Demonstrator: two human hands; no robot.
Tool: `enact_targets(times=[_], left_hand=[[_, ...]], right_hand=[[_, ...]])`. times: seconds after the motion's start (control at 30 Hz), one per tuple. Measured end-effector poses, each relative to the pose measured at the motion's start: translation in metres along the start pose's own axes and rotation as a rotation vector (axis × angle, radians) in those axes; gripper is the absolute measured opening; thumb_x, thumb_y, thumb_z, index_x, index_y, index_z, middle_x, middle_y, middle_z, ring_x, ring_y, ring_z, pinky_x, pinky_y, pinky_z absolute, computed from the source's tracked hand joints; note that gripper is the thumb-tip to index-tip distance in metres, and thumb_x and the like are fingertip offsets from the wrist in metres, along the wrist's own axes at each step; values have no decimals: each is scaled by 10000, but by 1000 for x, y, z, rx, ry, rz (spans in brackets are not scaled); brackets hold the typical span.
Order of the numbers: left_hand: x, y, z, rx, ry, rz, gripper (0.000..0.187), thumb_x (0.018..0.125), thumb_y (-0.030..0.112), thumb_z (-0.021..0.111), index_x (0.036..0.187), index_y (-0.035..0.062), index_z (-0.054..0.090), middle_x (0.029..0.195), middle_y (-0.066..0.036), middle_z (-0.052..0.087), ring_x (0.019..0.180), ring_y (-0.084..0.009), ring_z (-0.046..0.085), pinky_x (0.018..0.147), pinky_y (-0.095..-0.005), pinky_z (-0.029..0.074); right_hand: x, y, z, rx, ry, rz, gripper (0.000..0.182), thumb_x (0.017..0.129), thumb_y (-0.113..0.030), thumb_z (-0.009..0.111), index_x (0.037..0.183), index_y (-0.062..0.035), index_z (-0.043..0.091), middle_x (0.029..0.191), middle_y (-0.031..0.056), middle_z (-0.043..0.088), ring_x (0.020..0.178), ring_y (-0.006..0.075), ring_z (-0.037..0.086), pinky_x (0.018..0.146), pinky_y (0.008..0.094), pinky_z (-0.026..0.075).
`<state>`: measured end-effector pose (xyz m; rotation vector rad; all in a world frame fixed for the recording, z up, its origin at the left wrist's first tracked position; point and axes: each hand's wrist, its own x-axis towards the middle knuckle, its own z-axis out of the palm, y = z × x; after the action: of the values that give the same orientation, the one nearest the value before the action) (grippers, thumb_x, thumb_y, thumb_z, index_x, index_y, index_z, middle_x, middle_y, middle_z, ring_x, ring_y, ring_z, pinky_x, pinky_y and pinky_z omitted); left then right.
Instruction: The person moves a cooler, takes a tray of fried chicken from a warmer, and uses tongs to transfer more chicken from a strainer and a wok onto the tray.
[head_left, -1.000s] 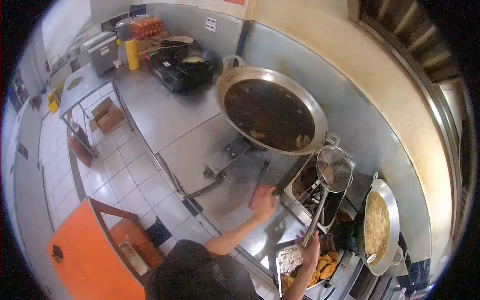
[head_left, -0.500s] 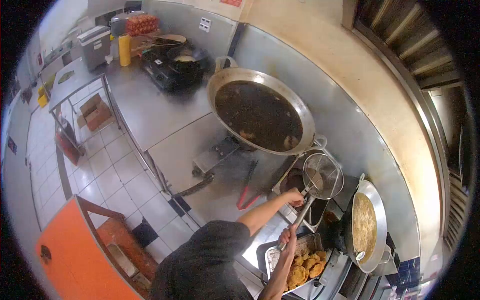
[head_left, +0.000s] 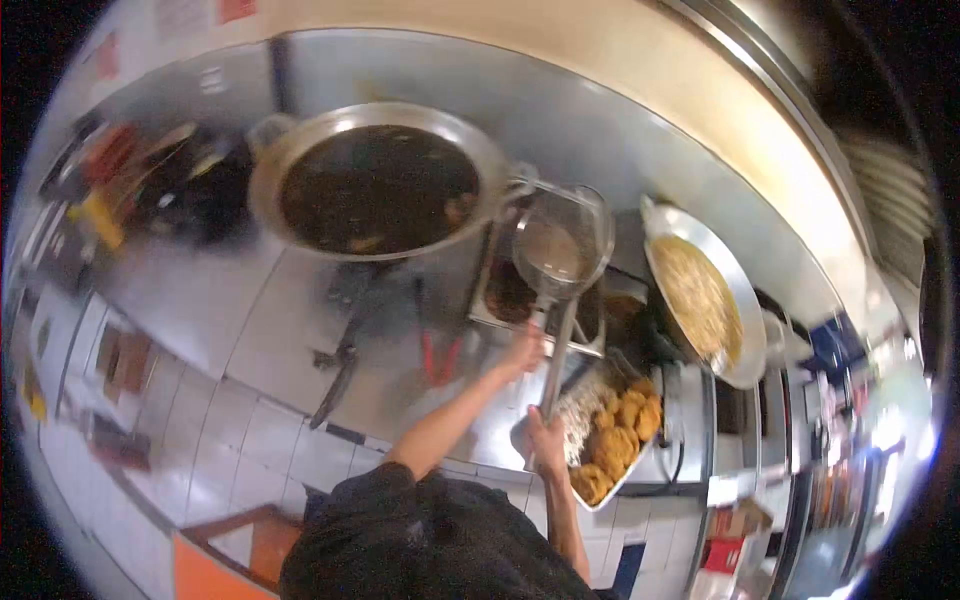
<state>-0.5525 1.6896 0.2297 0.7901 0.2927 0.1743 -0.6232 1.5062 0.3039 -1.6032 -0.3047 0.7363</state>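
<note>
Wrapped around the long metal handle of a wire strainer (head_left: 600, 222) is my right hand (head_left: 545, 441), closed. My left hand (head_left: 527, 349) is higher up, closed on the handle of a smaller round-headed skimmer (head_left: 552, 255); its head overlaps the strainer's, and blur hides its exact form. Both heads are over a metal frame with dark containers (head_left: 512, 290) between two woks. Beside my right hand, golden fried pieces (head_left: 622, 430) and pale bits lie in a metal tray (head_left: 597, 503).
A large wok (head_left: 262, 190) of dark liquid stands at the back left. At the right, another wok (head_left: 665, 218) holds bubbling oil with a utensil at its rim. Red-handled tongs (head_left: 437, 362) lie on the counter. A black stove (head_left: 205, 200) is at far left.
The view has swung right, so the woks and counter appear further left. Both hands keep their holds, with the strainer and skimmer still over the dark containers.
</note>
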Motion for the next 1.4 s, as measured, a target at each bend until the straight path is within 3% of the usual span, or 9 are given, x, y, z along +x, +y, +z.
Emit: enact_targets(times=[0.27,0.33,0.5,0.63,0.77,0.87,1.0,1.17,1.4], left_hand=[[-33,-4,23,-16,58,-81,537,906,662,337,669,180,342,508,73,215,370,-54,175,349,-235,128],[-29,-7,21,-210,83,-39,534,907,656,343,672,177,350,509,70,210,373,-57,171,349,-239,128],[-40,-9,23,-21,-1,-42,543,900,661,359,669,170,322,514,80,212,386,-53,184,352,-236,129],[-35,9,34,-264,1,130,525,902,643,388,669,175,347,512,77,213,387,-58,180,359,-239,135],[-31,-12,37,-178,-41,-129,518,916,632,361,661,181,335,513,71,210,386,-55,166,354,-234,126],[-34,5,8,-163,30,-83,525,910,642,358,664,180,339,516,74,206,390,-54,167,350,-233,124],[-45,-16,12,-122,51,-40,526,919,638,336,667,176,327,521,78,207,393,-47,179,347,-229,134],[-59,-9,24,-17,4,-10,542,934,627,309,660,161,353,498,73,238,377,-57,202,349,-238,150],[-51,-14,-13,27,99,-103,540,930,628,326,642,171,340,488,71,236,376,-58,201,348,-246,141]], right_hand=[[-17,7,-14,-2,100,58,201,912,-205,590,867,-34,496,565,-6,463,395,82,425,346,258,353],[-18,3,-18,-17,116,52,205,913,-210,590,869,-34,495,567,-4,464,397,85,429,345,259,353],[-31,-7,-26,-141,170,106,208,909,-209,591,867,-32,490,577,-1,463,402,95,442,351,272,359],[-37,5,-36,-267,195,-13,216,899,-213,595,902,-15,510,590,24,477,413,105,447,366,285,366],[-39,12,-35,-482,265,-180,269,863,-228,621,916,15,517,616,57,507,459,145,493,427,334,414],[-49,1,-39,-363,257,-50,278,860,-237,625,933,10,521,613,65,508,466,162,506,444,344,428],[-50,5,-40,-450,301,-134,287,858,-241,629,947,11,525,618,79,516,486,178,527,447,346,429],[-49,-2,-49,-566,267,-50,370,852,-238,641,1090,24,534,788,189,630,725,275,620,699,386,484],[-67,-12,-46,-566,263,-83,381,858,-296,645,997,37,523,773,226,640,753,389,635,655,438,482]])
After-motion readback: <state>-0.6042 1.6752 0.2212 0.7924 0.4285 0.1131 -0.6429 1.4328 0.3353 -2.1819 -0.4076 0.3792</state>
